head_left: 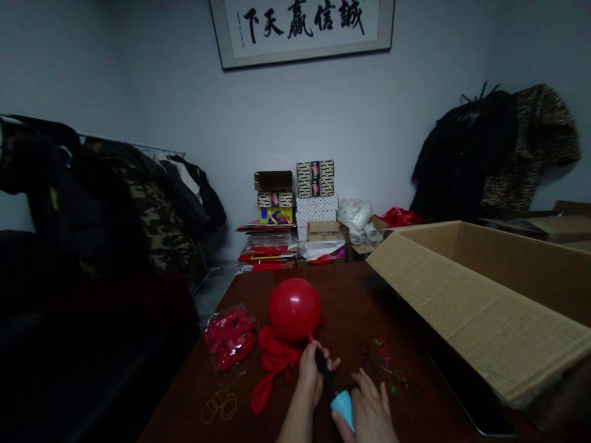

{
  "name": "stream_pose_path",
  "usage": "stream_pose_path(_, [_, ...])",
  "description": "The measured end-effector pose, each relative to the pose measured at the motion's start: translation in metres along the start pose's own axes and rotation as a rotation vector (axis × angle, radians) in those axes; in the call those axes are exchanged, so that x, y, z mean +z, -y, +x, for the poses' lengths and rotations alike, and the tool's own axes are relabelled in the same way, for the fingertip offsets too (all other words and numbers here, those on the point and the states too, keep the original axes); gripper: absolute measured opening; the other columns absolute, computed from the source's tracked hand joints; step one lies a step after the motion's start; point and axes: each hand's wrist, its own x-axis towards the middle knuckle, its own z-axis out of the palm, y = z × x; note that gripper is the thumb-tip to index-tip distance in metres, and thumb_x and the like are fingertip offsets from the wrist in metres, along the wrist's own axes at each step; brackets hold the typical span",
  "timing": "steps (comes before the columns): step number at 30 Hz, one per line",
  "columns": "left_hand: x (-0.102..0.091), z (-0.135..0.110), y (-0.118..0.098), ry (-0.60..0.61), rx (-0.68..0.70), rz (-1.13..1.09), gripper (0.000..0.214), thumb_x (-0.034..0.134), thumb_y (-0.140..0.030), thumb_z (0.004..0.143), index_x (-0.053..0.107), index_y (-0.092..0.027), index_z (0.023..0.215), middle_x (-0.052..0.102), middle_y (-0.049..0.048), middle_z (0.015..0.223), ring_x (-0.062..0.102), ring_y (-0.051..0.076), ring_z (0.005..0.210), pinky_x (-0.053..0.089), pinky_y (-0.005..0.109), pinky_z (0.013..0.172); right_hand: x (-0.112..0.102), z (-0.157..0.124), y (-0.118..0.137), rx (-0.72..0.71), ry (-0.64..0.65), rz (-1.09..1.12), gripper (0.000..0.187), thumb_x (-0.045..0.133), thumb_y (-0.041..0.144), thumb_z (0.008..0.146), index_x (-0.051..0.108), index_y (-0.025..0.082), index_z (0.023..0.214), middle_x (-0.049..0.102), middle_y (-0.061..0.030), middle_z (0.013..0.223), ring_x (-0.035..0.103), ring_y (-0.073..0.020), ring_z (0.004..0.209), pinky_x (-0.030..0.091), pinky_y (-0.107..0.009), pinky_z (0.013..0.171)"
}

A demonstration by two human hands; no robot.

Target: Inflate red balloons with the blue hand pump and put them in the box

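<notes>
A round red balloon (294, 309), partly inflated, sits on the nozzle of a small hand pump (339, 401) with a black tube and light blue body. My left hand (312, 371) is closed around the black tube just below the balloon's neck. My right hand (369, 411) grips the blue body of the pump from the right. Both hands are over the near part of the dark wooden table (351, 301). Limp red balloons (273, 364) lie just left of my left hand.
A clear bag of red balloons (229, 336) lies at the left; rubber bands (220, 405) and coloured bands (385, 363) lie scattered. A large open cardboard box (484, 289) fills the right. Stacked boxes (305, 197) and hanging coats (115, 197) stand behind.
</notes>
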Motion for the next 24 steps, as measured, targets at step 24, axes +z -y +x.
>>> stream_pose_path(24, [-0.013, 0.033, 0.017, -0.064, 0.061, 0.028, 0.023, 0.056, -0.040, 0.072, 0.043, -0.021, 0.071, 0.048, -0.0101, 0.044, 0.031, 0.003, 0.028, 0.046, 0.031, 0.059, 0.035, 0.017, -0.005, 0.192, 0.024, 0.090, 0.033, 0.034, 0.025, 0.081, 0.066, 0.023, 0.089, 0.057, -0.0057, 0.120, 0.035, -0.0233, 0.126, 0.012, -0.050, 0.108])
